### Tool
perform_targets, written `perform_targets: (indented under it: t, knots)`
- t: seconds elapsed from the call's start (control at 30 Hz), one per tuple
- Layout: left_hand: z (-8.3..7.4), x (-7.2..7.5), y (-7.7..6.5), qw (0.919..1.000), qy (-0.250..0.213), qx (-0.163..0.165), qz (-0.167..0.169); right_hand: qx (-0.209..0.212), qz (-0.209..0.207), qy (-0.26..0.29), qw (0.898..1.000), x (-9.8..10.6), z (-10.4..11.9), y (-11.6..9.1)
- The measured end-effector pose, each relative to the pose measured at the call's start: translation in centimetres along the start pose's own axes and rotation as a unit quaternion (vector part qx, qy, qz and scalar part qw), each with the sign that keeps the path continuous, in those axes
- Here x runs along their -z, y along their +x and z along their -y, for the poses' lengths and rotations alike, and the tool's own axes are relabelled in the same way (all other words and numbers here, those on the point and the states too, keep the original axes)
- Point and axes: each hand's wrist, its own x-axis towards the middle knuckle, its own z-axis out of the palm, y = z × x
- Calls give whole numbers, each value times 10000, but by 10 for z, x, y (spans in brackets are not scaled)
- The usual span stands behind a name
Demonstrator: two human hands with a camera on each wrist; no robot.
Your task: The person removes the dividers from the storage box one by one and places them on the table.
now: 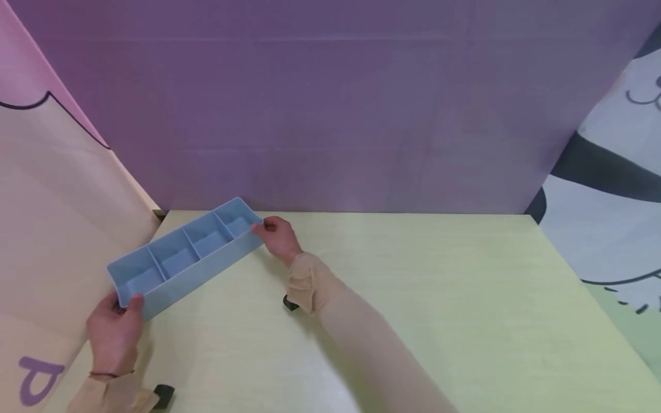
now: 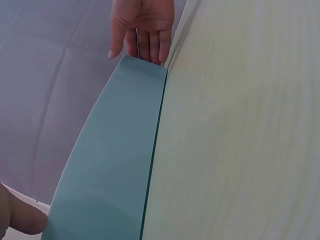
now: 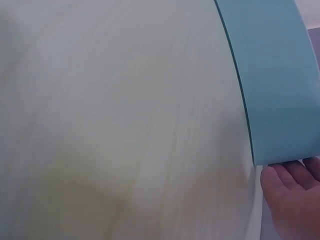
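Blue four-compartment tray (image 1: 203,271) slants above the far left part of a pale wooden table (image 1: 413,298); whether its base touches the tabletop I cannot tell. Leftmost stands a pale, slightly creased panel (image 1: 57,229), pink higher up, with a dark curved line and a purple letter-like shape (image 1: 41,378) near its foot. Just beside it, the left hand (image 1: 115,332) pinches the tray's near end between thumb and fingers. At the tray's far end the right hand (image 1: 281,240) pinches the corner, thumb over the rim and fingers against the end wall. Behind, a purple sheet (image 1: 330,103) with faint horizontal folds meets the table's back edge. Rightward, fine grain runs across the tabletop, up to a white, black and green printed panel (image 1: 614,218).
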Motion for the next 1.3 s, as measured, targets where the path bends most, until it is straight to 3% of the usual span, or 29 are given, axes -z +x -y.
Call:
perform_targets:
  t: [0.57, 0.7, 0.93, 1.07, 1.2, 1.3]
  knots:
    - [-3, -3, -5, 9997, 117, -186, -144, -41, -110, 169, 9998, -1, 3, -2]
    - [-14, 2, -13, 9993, 212, -294, -79, -59, -67, 116, 9999, 0, 2, -2]
    - [-60, 14, -49, 9997, 70, -247, 46, 61, 66, -22, 10000, 0, 1, -1]
    - [-74, 18, -61, 9998, 48, -197, 48, 187, 151, -255, 9994, -1, 1, 0]
    - [-71, 17, -59, 9997, 116, -217, 24, 158, 175, -447, 9987, -2, 0, 1]
    - [-59, 15, -49, 9997, 93, -234, 46, 171, 200, -466, 9986, -2, 0, 2]
